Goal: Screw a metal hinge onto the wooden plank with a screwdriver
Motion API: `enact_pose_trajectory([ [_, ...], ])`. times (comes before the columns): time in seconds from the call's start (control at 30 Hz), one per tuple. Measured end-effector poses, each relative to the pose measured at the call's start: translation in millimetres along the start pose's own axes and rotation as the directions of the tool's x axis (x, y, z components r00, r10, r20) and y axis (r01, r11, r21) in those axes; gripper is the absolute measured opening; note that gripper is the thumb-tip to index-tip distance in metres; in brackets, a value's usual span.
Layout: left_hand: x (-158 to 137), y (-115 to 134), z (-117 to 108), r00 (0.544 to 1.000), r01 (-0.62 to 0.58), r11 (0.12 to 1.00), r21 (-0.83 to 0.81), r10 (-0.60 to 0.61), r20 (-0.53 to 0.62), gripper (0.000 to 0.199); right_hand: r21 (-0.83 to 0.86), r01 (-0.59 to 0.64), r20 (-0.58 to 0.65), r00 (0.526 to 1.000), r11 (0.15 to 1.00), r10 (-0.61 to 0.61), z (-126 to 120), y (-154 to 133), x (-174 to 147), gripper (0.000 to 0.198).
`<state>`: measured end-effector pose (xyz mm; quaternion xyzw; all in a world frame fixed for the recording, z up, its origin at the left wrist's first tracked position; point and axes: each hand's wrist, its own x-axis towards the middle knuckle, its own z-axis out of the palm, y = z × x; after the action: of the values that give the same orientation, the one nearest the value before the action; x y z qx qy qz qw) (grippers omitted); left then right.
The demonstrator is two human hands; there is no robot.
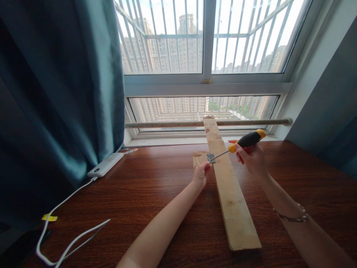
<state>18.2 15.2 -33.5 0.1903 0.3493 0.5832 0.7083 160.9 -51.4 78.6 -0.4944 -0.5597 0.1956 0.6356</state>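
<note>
A screwdriver (247, 140) with a black and yellow handle is gripped in my right hand (252, 158). Its shaft slants down to the left, and the tip meets a small metal hinge (211, 158). The hinge lies across a long pale wooden board (232, 197) and a short wooden piece (197, 159) beside it. At the hinge's lower edge, my left hand (201, 173) has its thumb and finger pinched together close to the screwdriver tip. Whatever is between those fingertips is too small to make out.
The long board reaches over the far edge of the brown table (156, 186) to a horizontal rail (173, 124) by the window. A white power bank (106, 165) with a white cable (67, 197) lies at left, near the blue curtain (108, 74).
</note>
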Motion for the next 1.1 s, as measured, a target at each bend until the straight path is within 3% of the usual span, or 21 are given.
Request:
enact_pose_trajectory([
  [0.23,-0.7,0.5,0.1,1.000,-0.003,1.000,0.008,0.003,0.003,0.007,0.137,-0.028,0.183,0.983,0.990,0.003,-3.9,-6.1,6.1,0.022],
  [0.37,-0.7,0.5,0.2,1.000,-0.001,1.000,0.010,0.001,0.012,0.007,0.209,-0.046,0.229,0.973,0.977,-0.003,-5.6,-10.4,2.9,0.028],
  [0.43,-0.9,0.6,0.2,1.000,0.000,1.000,0.012,-0.001,0.010,0.005,0.156,-0.025,0.185,0.983,0.987,-0.005,-4.5,-10.3,-0.2,0.032],
  [0.53,-0.9,0.5,-0.2,1.000,0.004,1.000,0.017,-0.005,0.011,0.004,-0.081,0.019,0.015,1.000,0.997,-0.018,-1.6,-5.1,-4.4,0.033],
  [0.67,-0.4,0.2,-1.1,1.000,-0.006,1.000,0.018,0.005,0.031,0.004,-0.318,0.019,-0.179,0.981,0.948,-0.080,3.6,4.5,-6.7,0.038],
  [0.77,-0.3,0.4,-1.0,0.999,-0.008,1.000,0.017,0.008,0.035,0.004,-0.188,0.024,-0.124,0.991,0.982,-0.047,6.0,6.9,-4.9,0.041],
  [0.93,0.2,0.2,-1.0,1.000,0.004,1.000,0.023,-0.004,0.025,0.005,0.194,-0.078,0.129,0.990,0.978,0.054,0.7,-4.5,1.4,0.047],
  [1.03,0.8,-0.4,-1.5,0.999,-0.005,1.000,0.025,0.004,0.035,0.004,0.262,-0.146,0.231,0.969,0.954,0.085,-4.1,-11.4,3.1,0.047],
  [1.1,0.9,-0.7,-1.6,0.999,-0.011,1.000,0.027,0.010,0.041,0.004,0.227,-0.156,0.224,0.969,0.961,0.104,-5.2,-10.1,2.8,0.047],
])
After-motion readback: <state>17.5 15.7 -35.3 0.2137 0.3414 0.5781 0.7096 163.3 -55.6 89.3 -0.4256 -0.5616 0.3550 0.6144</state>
